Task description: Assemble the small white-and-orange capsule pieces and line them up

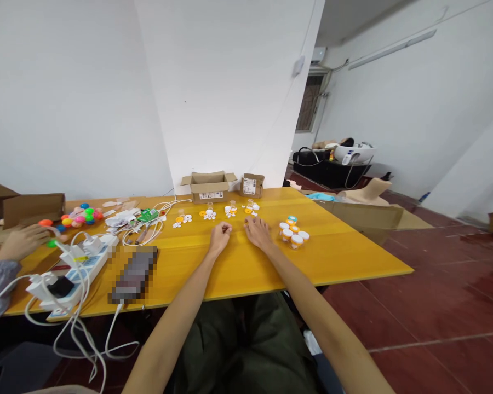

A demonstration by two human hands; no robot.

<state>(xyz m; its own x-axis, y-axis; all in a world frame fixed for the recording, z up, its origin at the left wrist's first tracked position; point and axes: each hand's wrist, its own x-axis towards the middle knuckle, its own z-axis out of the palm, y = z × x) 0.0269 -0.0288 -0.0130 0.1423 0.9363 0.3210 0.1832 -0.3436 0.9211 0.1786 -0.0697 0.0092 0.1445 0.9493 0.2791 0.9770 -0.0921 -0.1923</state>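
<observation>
My left hand (221,238) rests over the middle of the yellow table (181,284) with its fingers curled together; whether anything small is inside them I cannot make out. Beside it, my right hand (258,232) lies low with its fingers stretched forward and apart, holding nothing visible. Just beyond both hands stand small piles of white and orange round pieces (231,211), with clear small cups (209,206) behind them. To the right of my right hand is a cluster of small clear jars (296,241) with white lids, one topped in blue.
Cardboard boxes (209,187) stand against the wall. At left are a phone (134,273), a power strip (88,268) with tangled white cables, and colourful balls (80,218). Another person's hand (22,241) reaches among them. The table's right edge borders a large carton (353,216).
</observation>
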